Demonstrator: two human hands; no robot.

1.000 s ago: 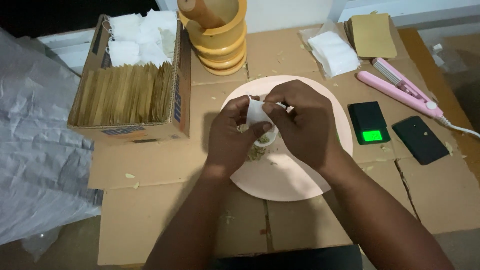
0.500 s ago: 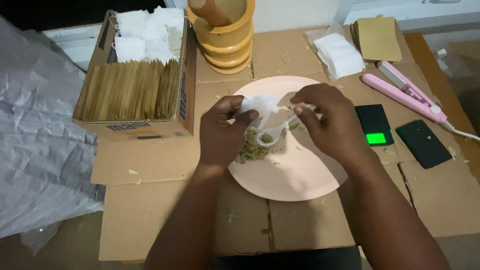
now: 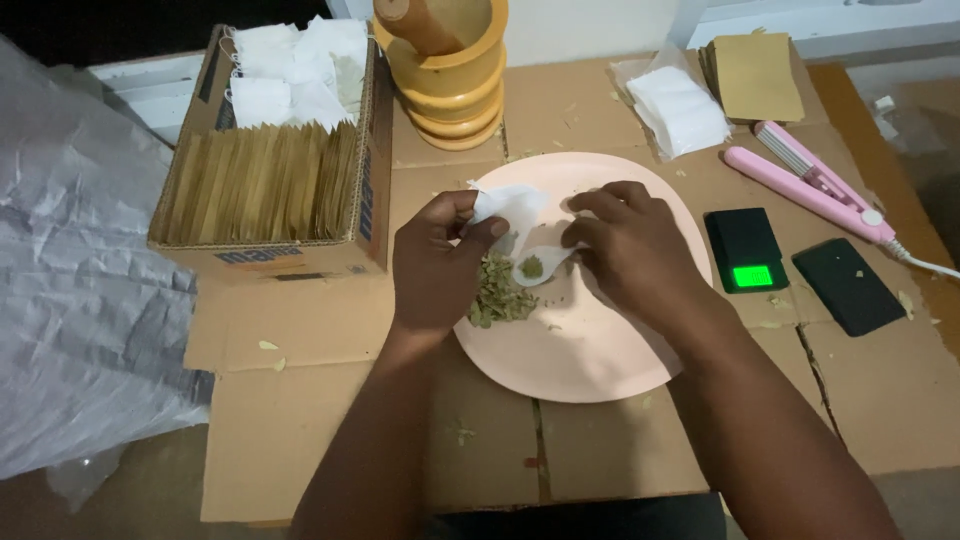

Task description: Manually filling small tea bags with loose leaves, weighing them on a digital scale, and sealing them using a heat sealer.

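- The left hand [image 3: 435, 265] pinched a small white filter bag [image 3: 505, 208] by its upper edge, over the far half of the pink plate [image 3: 590, 370] at the middle of the bench [image 3: 330, 420].
- The right hand [image 3: 630, 250] was closed on a little white spoon [image 3: 540, 266], its bowl loaded with dried green leaf.
- That bag looked feather-light, limp and easy to tear; best held by the rim, two fingers apart to keep the mouth open.
- The spoon's long axis ran roughly left to right, bowl pointing left toward the bag.
- A heap of dried leaves [image 3: 497, 295] sat on the plate just below both hands.
- Cardboard box [image 3: 265, 190] of envelopes stood at the far left; a pocket scale [image 3: 745, 250] right of the plate.
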